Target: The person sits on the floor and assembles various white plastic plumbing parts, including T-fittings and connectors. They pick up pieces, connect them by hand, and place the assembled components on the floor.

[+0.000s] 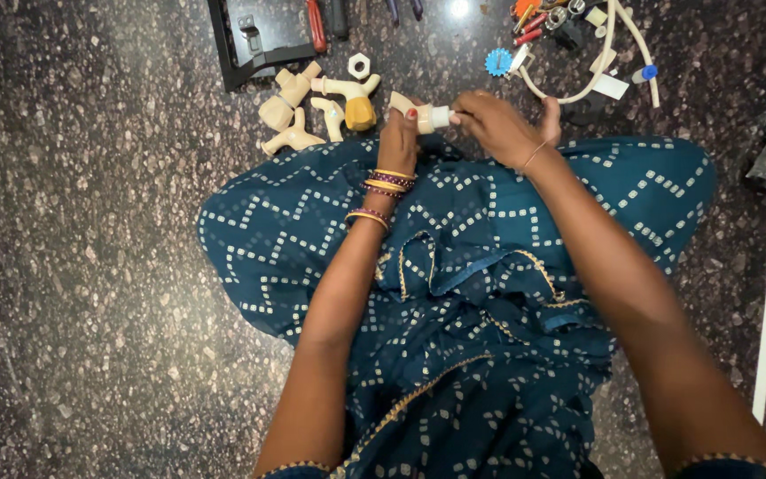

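Blue patterned cloth (pixel 489 293) covers the person's lap closest to the camera, and both forearms reach forward over it to its far edge. At that edge the left hand (pixel 398 137), with bangles at the wrist, is closed around a cream plastic tap fitting (pixel 420 113), thumb and fingers pinching its body. The right hand (pixel 500 124) meets it from the other side, fingertips pressed together on the fitting's white end, so the fitting lies bridged between the two grips, just above the speckled stone floor (pixel 90 266). Just beyond the cloth on the left-hand side lies a cluster of cream tap parts (pixel 299 111), one with a yellow handle (pixel 360 113), and a white hex nut (pixel 359 65) beyond them. Farther past these sits a black tool tray (pixel 254 40) with red-handled pliers (pixel 316 25) at its edge. Beyond the cloth on the right-hand side lie a small blue toothed knob (pixel 498 61), a loop of cream hose (pixel 600 62) with a white rectangular tag (pixel 612 86), and a heap of small coloured parts (pixel 543 16).
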